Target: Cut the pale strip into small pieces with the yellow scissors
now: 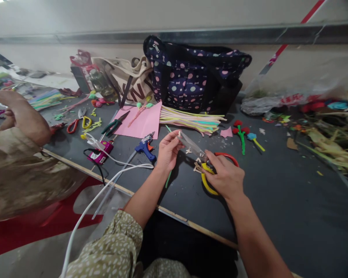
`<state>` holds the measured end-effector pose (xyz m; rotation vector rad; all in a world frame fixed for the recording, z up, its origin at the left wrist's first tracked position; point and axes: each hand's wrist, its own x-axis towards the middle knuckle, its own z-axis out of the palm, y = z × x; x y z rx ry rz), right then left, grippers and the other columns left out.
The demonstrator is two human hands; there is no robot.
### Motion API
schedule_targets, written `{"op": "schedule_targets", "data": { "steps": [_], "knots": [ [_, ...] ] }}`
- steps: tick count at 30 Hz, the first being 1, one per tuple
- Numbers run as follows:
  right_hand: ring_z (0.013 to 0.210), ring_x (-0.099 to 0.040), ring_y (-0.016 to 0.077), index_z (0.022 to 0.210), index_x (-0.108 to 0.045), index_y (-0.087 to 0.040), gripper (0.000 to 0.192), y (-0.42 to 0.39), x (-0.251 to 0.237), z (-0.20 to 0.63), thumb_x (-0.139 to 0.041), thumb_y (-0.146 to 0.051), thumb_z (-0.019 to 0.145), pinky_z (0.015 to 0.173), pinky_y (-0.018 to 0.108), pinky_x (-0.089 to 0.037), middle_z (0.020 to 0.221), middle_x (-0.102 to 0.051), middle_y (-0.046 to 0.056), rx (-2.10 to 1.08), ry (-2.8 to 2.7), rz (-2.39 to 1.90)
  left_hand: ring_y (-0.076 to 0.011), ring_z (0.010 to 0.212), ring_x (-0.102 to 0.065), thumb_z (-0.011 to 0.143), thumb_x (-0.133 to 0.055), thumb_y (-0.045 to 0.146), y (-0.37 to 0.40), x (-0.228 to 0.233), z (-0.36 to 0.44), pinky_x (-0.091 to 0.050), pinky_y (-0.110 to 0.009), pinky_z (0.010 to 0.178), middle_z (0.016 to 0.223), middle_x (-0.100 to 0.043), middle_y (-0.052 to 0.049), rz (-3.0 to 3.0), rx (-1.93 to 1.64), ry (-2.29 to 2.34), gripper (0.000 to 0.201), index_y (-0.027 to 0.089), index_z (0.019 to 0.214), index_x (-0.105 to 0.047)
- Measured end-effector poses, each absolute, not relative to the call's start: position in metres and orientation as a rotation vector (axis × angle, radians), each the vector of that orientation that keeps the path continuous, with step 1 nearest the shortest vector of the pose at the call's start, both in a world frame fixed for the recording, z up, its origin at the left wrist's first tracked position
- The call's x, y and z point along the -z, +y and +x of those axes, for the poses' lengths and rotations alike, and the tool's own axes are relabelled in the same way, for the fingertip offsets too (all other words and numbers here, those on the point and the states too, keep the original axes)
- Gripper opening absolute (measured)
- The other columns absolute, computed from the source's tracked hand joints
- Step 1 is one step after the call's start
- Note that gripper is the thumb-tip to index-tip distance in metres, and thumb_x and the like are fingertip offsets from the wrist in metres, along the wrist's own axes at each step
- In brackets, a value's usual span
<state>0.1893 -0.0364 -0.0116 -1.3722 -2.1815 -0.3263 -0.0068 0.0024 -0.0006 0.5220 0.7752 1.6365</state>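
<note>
My right hand (226,174) is closed around a pair of scissors (193,146) with one red and one yellow handle loop. The blades point up and left, towards my left hand (167,150). Thumb and fingertips of that hand are pinched on a small pale piece (179,133) right by the blade tips; its kind is too small to make out. A thin green stem (168,178) lies beneath my left hand, partly hidden by it. Several small beige cut pieces (197,166) are on the dark table under the scissors.
A blue glue gun (145,147) lies left of my hands, near a white cable (116,175). Behind are pink paper (146,125), pliers (116,123), a bundle of pipe cleaners (191,119) and a patterned bag (188,77). Pipe-cleaner flowers (242,135) lie right; another person's arm (23,116) is left.
</note>
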Motion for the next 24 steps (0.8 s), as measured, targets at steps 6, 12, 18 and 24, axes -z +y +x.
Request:
{"op": "schedule_targets", "data": {
  "steps": [6,12,18,24],
  "knots": [
    [0.070,-0.057,0.0099,0.122,-0.064,-0.023,0.043,-0.0356,0.0140,0.1901,-0.061,-0.042,0.084,0.060,0.024,-0.033,0.084,-0.069,-0.002,0.321,-2.213,-1.319,-0.0056,0.061,-0.058,0.069,-0.079,0.026,0.0008,0.0026,-0.0044,-0.048,-0.016,0.058,0.075,-0.067,0.001,0.608,-1.649,0.817,0.025,0.017,0.091,-0.073],
    [0.071,-0.059,0.0096,0.123,-0.063,-0.022,0.044,-0.0357,0.0121,0.1905,-0.063,-0.042,0.083,0.060,0.023,-0.034,0.086,-0.070,-0.002,0.329,-2.177,-1.312,-0.0057,0.060,-0.058,0.066,-0.080,0.027,0.0006,0.0019,-0.0045,-0.046,-0.017,0.057,0.077,-0.067,0.001,0.586,-1.643,0.828,0.026,0.017,0.088,-0.071],
    [0.071,-0.059,0.0102,0.123,-0.063,-0.023,0.044,-0.0351,0.0143,0.1904,-0.063,-0.043,0.083,0.060,0.024,-0.034,0.087,-0.070,-0.002,0.322,-2.201,-1.323,-0.0056,0.060,-0.058,0.067,-0.080,0.024,0.0009,0.0018,-0.0041,-0.047,-0.017,0.056,0.075,-0.066,0.001,0.568,-1.641,0.798,0.024,0.016,0.088,-0.071],
    [0.073,-0.060,0.0107,0.122,-0.063,-0.023,0.043,-0.0352,0.0139,0.1909,-0.061,-0.043,0.084,0.061,0.023,-0.035,0.087,-0.070,-0.001,0.301,-2.197,-1.317,-0.0069,0.061,-0.060,0.067,-0.078,0.022,0.0009,0.0031,-0.0057,-0.050,-0.019,0.057,0.078,-0.066,0.001,0.578,-1.631,0.779,0.024,0.016,0.089,-0.071]
  ]
}}
